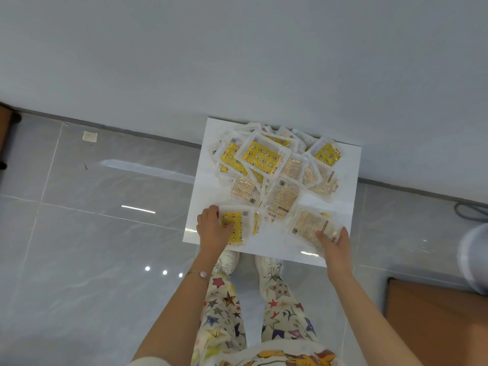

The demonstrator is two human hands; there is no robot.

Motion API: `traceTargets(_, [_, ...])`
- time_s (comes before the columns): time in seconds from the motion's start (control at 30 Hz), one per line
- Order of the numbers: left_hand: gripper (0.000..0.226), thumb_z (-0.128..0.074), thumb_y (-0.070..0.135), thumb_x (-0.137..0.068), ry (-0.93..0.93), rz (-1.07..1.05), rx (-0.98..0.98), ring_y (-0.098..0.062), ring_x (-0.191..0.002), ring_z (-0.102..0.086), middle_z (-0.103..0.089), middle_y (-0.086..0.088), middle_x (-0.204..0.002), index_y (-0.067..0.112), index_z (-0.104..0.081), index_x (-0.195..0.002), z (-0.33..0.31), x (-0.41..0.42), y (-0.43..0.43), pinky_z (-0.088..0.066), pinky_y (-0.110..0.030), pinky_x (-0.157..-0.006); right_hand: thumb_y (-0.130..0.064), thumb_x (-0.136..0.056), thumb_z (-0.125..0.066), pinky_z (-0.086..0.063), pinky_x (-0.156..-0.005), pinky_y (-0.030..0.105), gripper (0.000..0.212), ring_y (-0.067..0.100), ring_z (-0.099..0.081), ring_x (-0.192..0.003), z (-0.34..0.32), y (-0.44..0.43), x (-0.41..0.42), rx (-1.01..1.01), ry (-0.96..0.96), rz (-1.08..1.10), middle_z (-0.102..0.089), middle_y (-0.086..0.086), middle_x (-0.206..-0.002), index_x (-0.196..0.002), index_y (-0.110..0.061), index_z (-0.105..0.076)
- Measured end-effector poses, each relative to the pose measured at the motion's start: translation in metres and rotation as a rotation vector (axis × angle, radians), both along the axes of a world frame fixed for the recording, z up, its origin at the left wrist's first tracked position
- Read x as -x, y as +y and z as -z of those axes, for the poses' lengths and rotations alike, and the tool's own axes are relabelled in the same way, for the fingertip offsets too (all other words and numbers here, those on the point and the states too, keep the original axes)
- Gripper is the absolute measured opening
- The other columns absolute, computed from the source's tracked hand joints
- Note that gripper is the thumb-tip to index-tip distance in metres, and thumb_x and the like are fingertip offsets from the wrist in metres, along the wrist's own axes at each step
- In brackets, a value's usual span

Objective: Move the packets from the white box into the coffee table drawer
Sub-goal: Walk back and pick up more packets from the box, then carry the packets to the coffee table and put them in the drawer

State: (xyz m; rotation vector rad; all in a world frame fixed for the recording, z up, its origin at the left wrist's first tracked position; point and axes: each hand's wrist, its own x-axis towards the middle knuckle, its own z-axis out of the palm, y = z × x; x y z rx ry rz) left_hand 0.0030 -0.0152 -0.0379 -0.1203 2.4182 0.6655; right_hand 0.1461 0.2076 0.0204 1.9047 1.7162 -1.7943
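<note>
Packets in white box | left hand, right hand each pinch some at box's near edge | risk: slick, loosely stacked, they slide free

- From my feed, a plain pale grey-white wall fills the top of the view, evenly lit.
- A dark grey skirting strip runs along its foot.
- Below lies a floor of glossy grey marble-look tiles with pale grout lines.
- The tiles mirror lamps: a short white bar of glare and three round white dots.
- A small cream square scrap lies near the skirting.
- A brown wooden furniture corner shows at lower right.
- A dark brown piece with black fittings sits at the left edge; I cannot tell what it is.
- A grey cable loops at the right.
</note>
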Motion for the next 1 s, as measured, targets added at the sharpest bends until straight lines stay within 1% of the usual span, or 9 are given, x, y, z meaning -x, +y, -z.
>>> traceTargets(0.1, [0.037, -0.076, 0.02, -0.073, -0.063, -0.004, -0.078, -0.034, -0.1, -0.054, -0.058, -0.015, -0.104, 0.001, -0.058, -0.099, -0.003, -0.012, -0.013, -0.048, -0.042, -0.082, -0.008, -0.092, -0.061, -0.047, -0.087, 0.029, 0.036, 0.02, -0.058, -0.108, -0.015, -0.01, 0.003, -0.001, 0.012, -0.009, -0.061, 0.003, -0.12, -0.125, -0.012, -0.05])
traceTargets(0.2, [0.043, -0.074, 0.012, -0.075, 0.026, 0.098, -0.121, -0.032, -0.115, -0.049, -0.053, -0.014, -0.128, 0.002, -0.058, -0.113, -0.007, -0.024, -0.014, -0.042, -0.037, -0.095, -0.009, -0.092, -0.061, -0.046, -0.092, 0.032, 0.034, 0.021, -0.058, -0.111, -0.025, -0.018, 0.008, 0.001, 0.014, -0.032, -0.06, 0.003, -0.119, -0.124, -0.014, -0.05])
traceTargets(0.3, [0.049, -0.077, 0.009, -0.066, 0.212, 0.316, -0.119, -0.039, -0.127, -0.044, -0.046, -0.016, -0.142, 0.009, -0.053, -0.108, -0.004, -0.034, -0.004, -0.045, -0.046, -0.093, -0.012, -0.093, -0.06, -0.044, -0.091, 0.032, 0.037, 0.02, -0.055, -0.109, -0.033, -0.022, 0.013, -0.05, 0.011, -0.02, -0.058, 0.001, -0.118, -0.127, -0.014, -0.048])
traceTargets(0.4, [0.056, -0.082, 0.013, -0.052, 0.26, 0.484, -0.052, -0.039, -0.115, -0.053, -0.058, -0.015, -0.123, 0.016, -0.058, -0.103, 0.006, -0.035, 0.007, -0.048, -0.059, -0.088, -0.01, -0.093, -0.059, -0.044, -0.088, 0.031, 0.039, 0.019, -0.055, -0.105, -0.04, -0.021, 0.014, -0.098, 0.03, -0.012, -0.057, 0.002, -0.115, -0.13, -0.012, -0.047])
traceTargets(0.5, [0.057, -0.085, 0.008, -0.049, 0.244, 0.495, 0.008, -0.033, -0.077, -0.056, -0.055, -0.013, -0.086, 0.012, -0.064, -0.102, -0.001, -0.041, 0.016, -0.052, -0.048, -0.07, -0.009, -0.093, -0.059, -0.045, -0.088, 0.03, 0.035, 0.018, -0.055, -0.106, -0.049, -0.017, 0.015, -0.106, 0.049, -0.039, -0.056, 0.0, -0.115, -0.125, -0.016, -0.046])
traceTargets(0.63, [0.037, -0.058, -0.003, -0.079, 0.106, 0.236, -0.139, -0.024, -0.073, -0.046, -0.045, -0.012, -0.094, 0.009, -0.049, -0.113, -0.028, -0.053, 0.005, -0.037, -0.031, -0.058, -0.011, -0.092, -0.062, -0.047, -0.094, 0.033, 0.043, 0.02, -0.057, -0.114, -0.072, -0.018, 0.025, -0.088, 0.078, -0.179, -0.059, 0.002, -0.125, -0.132, -0.014, -0.047])
traceTargets(0.73, [0.04, -0.051, -0.004, -0.083, -0.025, -0.035, -0.299, -0.013, -0.063, -0.041, -0.041, -0.002, -0.091, 0.015, -0.039, -0.116, -0.062, -0.063, -0.009, -0.03, -0.023, -0.051, -0.017, -0.09, -0.065, -0.04, -0.107, 0.04, 0.057, 0.02, -0.049, -0.127, -0.093, -0.025, 0.039, -0.03, 0.11, -0.281, -0.051, 0.0, -0.138, -0.141, -0.018, -0.04])
traceTargets(0.87, [0.028, -0.063, 0.006, -0.078, -0.122, -0.277, -0.33, -0.024, -0.08, -0.059, -0.059, -0.011, -0.093, 0.01, -0.054, -0.105, -0.105, -0.068, -0.049, -0.045, -0.028, -0.059, -0.019, -0.089, -0.066, -0.036, -0.111, 0.044, 0.066, 0.021, -0.041, -0.135, -0.135, -0.047, 0.061, 0.059, 0.144, -0.408, -0.042, 0.0, -0.148, -0.147, -0.019, -0.033])
traceTargets(1.0, [0.017, -0.064, -0.005, -0.077, -0.043, -0.555, -0.448, -0.016, -0.071, -0.062, -0.065, -0.006, -0.081, 0.007, -0.061, -0.089, -0.178, -0.066, -0.101, -0.052, -0.033, -0.062, -0.025, -0.085, -0.07, -0.038, -0.11, 0.049, 0.071, 0.024, -0.041, -0.136, -0.174, -0.083, 0.082, 0.078, 0.145, -0.528, -0.041, 0.002, -0.149, -0.146, -0.021, -0.034])
